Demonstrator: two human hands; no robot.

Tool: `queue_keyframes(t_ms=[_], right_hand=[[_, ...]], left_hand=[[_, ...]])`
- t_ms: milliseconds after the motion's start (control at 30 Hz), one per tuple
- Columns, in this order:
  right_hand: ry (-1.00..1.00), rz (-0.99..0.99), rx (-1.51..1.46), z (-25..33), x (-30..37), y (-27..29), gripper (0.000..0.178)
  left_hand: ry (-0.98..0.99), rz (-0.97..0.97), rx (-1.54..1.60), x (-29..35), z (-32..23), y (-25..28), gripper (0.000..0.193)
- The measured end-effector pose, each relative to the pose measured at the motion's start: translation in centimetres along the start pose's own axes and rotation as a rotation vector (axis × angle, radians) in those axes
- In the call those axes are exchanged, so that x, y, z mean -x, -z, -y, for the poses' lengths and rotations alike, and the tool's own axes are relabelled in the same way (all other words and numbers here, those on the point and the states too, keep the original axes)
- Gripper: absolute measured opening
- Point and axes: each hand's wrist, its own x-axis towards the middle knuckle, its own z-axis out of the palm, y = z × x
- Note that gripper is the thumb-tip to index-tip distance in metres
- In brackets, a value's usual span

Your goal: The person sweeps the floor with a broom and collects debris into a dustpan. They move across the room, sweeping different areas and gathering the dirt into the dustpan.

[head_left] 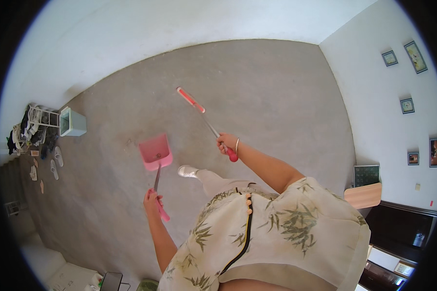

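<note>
My left hand is closed round the pink grip of a long-handled dustpan. Its pink pan lies out ahead of me, slightly blurred, with a little dark debris near its handle end. My right hand is wrapped round the handle of a broom, whose red knob end shows below the fist. The broom's narrow red and white head points away to the far left, apart from the dustpan. Whether the head touches the floor I cannot tell.
Grey floor spreads round me to white walls. At the left are a pale bin, a white rack with shoes and cloth, and loose slippers. A wooden board and dark cabinet stand at the right.
</note>
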Motion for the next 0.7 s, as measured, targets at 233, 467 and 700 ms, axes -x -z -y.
queue_keyframes(t_ms=[233,467,700], right_hand=[[0.179,-0.110,-0.209,3.0,4.5,7.7,0.021],[0.336,-0.356,-0.419,10.2,3.2,21.5,0.014],[0.417,-0.538,-0.556,24.1,0.6,37.2,0.011]], left_hand=[[-0.005,0.154,-0.086,-0.5,-3.2,-11.1,0.025],[-0.006,0.341,-0.259,-5.5,-7.3,-29.2,0.028],[0.039,0.376,-0.432,-12.6,-13.1,-49.1,0.031]])
